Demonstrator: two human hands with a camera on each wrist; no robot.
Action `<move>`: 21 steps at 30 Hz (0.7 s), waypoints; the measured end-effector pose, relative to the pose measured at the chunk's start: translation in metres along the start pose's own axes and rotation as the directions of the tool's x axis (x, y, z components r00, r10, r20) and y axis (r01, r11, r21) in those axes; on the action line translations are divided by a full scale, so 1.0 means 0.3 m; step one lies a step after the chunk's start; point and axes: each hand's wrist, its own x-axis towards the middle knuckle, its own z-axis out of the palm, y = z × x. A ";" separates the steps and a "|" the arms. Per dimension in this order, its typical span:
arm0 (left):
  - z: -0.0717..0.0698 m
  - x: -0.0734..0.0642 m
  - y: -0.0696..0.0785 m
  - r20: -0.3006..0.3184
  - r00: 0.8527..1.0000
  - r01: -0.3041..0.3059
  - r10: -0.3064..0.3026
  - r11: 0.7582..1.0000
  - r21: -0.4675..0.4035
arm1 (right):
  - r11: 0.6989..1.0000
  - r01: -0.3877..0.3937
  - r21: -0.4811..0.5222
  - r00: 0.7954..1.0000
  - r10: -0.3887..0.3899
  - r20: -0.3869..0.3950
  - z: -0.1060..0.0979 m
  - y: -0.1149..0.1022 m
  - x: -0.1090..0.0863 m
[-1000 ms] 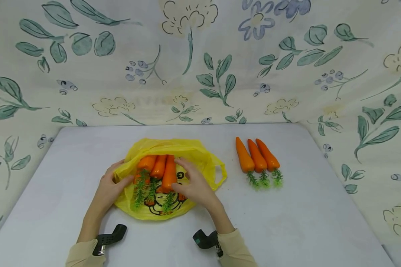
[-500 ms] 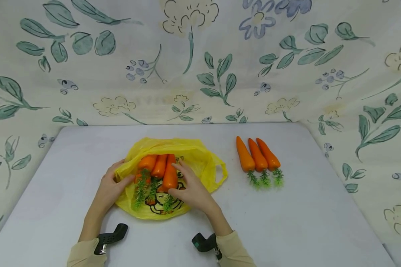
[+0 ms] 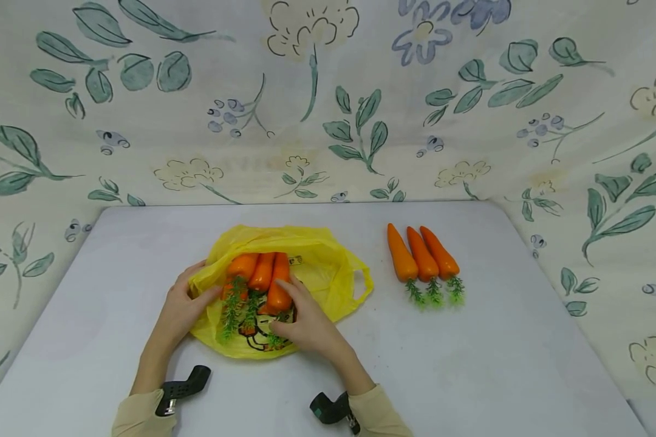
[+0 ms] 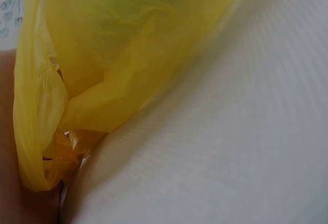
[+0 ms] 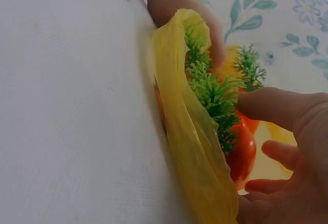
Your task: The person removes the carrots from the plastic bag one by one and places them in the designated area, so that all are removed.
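A yellow plastic bag (image 3: 330, 258) lies open on the white table, with several orange toy carrots (image 3: 261, 273) with green tops inside. My left hand (image 3: 183, 309) grips the bag's left rim, thumb inside the mouth; in the left wrist view the yellow film (image 4: 118, 65) hides most of that hand. My right hand (image 3: 314, 325) reaches into the mouth beside the rightmost carrot (image 3: 279, 295). The right wrist view has its thumb by the leafy green top (image 5: 215, 93) and its other fingers spread near an orange carrot (image 5: 242, 149), not closed round it.
Three more carrots (image 3: 423, 258) lie side by side on the table to the right of the bag. One bag handle (image 3: 363, 291) sticks out at the right. Behind the white table (image 3: 470, 364) hangs a floral cloth (image 3: 240, 145).
My right hand has moved left and slightly toward me, from the bag's right side to the lower end of the rightmost carrot. My left hand stays at the rim.
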 end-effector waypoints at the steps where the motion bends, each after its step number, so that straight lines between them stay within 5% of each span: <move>1: 0.001 0.001 0.000 0.002 1.000 0.000 0.000 1.000 0.000 | 1.000 -0.011 0.000 1.000 0.011 -0.004 0.000 0.002 0.001; 21: -0.004 0.006 0.004 0.003 1.000 -0.017 0.017 1.000 0.017 | 0.999 -0.033 -0.029 0.995 0.030 -0.095 0.016 0.001 0.009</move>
